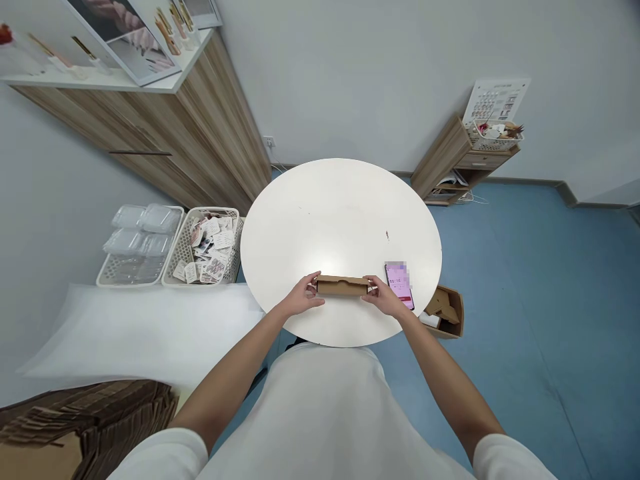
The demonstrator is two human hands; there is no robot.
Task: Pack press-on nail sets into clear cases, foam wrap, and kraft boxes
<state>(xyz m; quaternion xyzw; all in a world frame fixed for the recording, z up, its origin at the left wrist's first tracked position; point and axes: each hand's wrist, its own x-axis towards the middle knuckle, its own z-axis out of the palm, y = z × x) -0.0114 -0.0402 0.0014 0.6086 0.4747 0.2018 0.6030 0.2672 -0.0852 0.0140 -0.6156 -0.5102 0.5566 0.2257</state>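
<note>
A small, long brown cardboard box (343,287) lies crosswise near the front of the white round table (330,220). At its left end is my left hand (303,295), fingertips on the far corner and thumb on the near side. My right hand (383,296) grips the opposite end, fingers bent around the corner. The box looks closed, with a notch along its top edge. Just right of my right hand lies a phone (400,285) with a pink screen showing a timer.
Left of the table stand a white basket of printed cards (167,277) and a basket of clear plastic boxes (137,243). Stacked flat cardboard (115,420) is at lower left. An open carton (455,313) sits beside the table's right edge. A wooden cabinet (220,113) rises behind left.
</note>
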